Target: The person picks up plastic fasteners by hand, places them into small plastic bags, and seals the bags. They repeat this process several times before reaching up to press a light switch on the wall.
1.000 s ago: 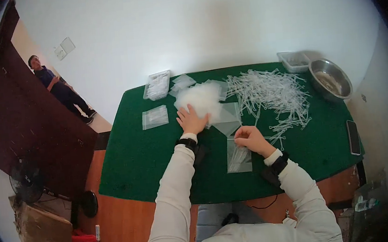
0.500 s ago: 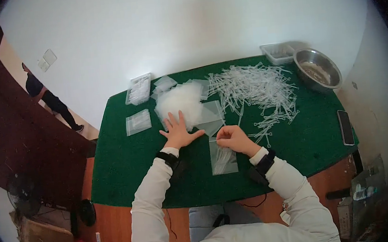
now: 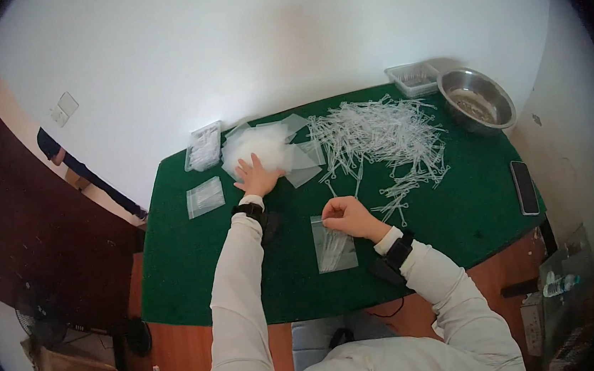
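Note:
My left hand (image 3: pixel 259 178) lies with spread fingers on the near side of a heap of clear plastic zip bags (image 3: pixel 259 145). Nearer to me, my right hand (image 3: pixel 352 219) pinches the top edge of a filled zip bag (image 3: pixel 333 253), which lies flat on the green table. Thin clear plastic sticks show inside that bag. A second filled zip bag (image 3: pixel 205 197) rests left of the heap. Beyond my right hand spreads a large pile of loose clear sticks with small looped ends (image 3: pixel 377 131).
The green-covered table (image 3: pixel 191 274) stands against a white wall. At its back are a clear tray of sticks (image 3: pixel 204 148), another clear tray (image 3: pixel 412 80) and a steel bowl (image 3: pixel 476 102). A phone (image 3: pixel 524 188) lies at the right edge. Someone (image 3: pixel 88 173) stands in the doorway.
My left hand has reached farther forward onto the heap, and its bags have shifted. My right hand stays at the filled bag's top edge. The whole view has shifted slightly.

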`<move>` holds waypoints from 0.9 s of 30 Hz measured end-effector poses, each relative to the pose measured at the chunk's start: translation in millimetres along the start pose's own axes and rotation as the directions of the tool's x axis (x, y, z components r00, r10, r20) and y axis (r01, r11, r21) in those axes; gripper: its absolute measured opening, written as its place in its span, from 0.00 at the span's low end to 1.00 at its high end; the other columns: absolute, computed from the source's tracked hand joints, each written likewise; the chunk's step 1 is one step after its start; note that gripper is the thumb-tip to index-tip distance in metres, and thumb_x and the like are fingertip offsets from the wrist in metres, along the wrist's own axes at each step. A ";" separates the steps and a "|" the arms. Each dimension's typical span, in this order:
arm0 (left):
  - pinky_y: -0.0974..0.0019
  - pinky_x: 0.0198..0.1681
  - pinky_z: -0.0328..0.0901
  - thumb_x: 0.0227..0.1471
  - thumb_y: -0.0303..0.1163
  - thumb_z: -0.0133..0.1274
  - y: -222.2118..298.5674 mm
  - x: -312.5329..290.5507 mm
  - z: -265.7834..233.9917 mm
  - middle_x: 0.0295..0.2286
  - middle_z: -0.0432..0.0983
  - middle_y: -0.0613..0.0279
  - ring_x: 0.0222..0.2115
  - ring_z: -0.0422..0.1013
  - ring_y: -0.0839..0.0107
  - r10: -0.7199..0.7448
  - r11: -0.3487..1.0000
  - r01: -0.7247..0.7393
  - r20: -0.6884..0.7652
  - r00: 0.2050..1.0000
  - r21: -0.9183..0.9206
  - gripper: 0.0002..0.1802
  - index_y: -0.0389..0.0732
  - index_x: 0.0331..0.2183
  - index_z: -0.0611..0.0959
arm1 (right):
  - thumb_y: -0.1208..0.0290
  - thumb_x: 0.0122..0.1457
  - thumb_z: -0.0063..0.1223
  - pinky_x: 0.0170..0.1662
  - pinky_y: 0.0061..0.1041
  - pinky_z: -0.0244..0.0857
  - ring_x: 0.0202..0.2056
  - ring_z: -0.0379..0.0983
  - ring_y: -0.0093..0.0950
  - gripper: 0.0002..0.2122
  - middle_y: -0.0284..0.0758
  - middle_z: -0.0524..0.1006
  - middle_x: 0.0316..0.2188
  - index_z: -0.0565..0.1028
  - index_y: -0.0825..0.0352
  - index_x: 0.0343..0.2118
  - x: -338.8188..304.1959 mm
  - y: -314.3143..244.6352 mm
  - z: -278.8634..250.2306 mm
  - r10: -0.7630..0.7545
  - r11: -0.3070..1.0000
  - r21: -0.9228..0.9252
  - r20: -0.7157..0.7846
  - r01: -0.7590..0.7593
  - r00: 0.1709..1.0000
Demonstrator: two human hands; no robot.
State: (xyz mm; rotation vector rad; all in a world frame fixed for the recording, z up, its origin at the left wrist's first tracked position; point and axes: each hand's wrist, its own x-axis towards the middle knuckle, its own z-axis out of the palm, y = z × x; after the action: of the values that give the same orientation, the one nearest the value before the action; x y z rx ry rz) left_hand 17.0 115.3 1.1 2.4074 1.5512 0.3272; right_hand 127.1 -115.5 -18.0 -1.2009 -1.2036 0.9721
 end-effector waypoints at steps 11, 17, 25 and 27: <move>0.74 0.34 0.61 0.48 0.32 0.50 37.0 -129.5 -20.8 0.30 0.72 0.64 0.31 0.66 0.78 0.497 0.464 -0.224 0.044 0.866 -0.857 0.14 0.36 0.37 0.75 | 0.79 0.45 0.51 0.24 0.13 0.59 0.20 0.65 0.14 0.03 0.27 0.70 0.19 0.70 0.69 0.23 0.2 -1.6 -9.9 0.007 0.990 0.139 -0.007 -0.006 1.000; 0.78 0.28 0.61 0.47 0.28 0.52 23.7 -140.7 0.3 0.24 0.72 0.69 0.25 0.66 0.82 0.533 0.394 -0.198 0.047 0.845 -0.897 0.07 0.36 0.30 0.76 | 0.79 0.44 0.51 0.22 0.14 0.57 0.19 0.63 0.13 0.02 0.26 0.70 0.17 0.70 0.70 0.22 -0.5 -3.6 -5.0 0.020 0.995 0.099 -0.015 -0.019 1.000; 0.78 0.26 0.62 0.46 0.26 0.52 17.9 -140.6 10.3 0.22 0.72 0.67 0.22 0.68 0.82 0.572 0.283 -0.053 0.125 0.811 -0.958 0.05 0.36 0.27 0.74 | 0.78 0.44 0.51 0.21 0.14 0.56 0.19 0.62 0.13 0.03 0.26 0.69 0.17 0.70 0.70 0.22 0.1 -2.4 -3.6 0.031 0.993 0.118 -0.031 -0.027 0.999; 0.78 0.26 0.62 0.46 0.26 0.52 15.9 -141.3 10.9 0.22 0.71 0.67 0.22 0.68 0.81 0.574 0.284 -0.048 0.130 0.809 -0.957 0.05 0.35 0.27 0.74 | 0.78 0.44 0.52 0.21 0.14 0.56 0.18 0.62 0.13 0.03 0.26 0.69 0.17 0.70 0.70 0.22 -1.7 -7.7 -1.7 0.049 0.989 0.139 -0.022 -0.046 0.999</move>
State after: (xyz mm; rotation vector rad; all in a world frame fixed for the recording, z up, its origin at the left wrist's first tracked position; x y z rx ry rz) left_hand -23.2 -21.0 -10.7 1.5722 0.3329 0.4949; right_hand 128.0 -118.5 -10.6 -1.1322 -1.0740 1.0559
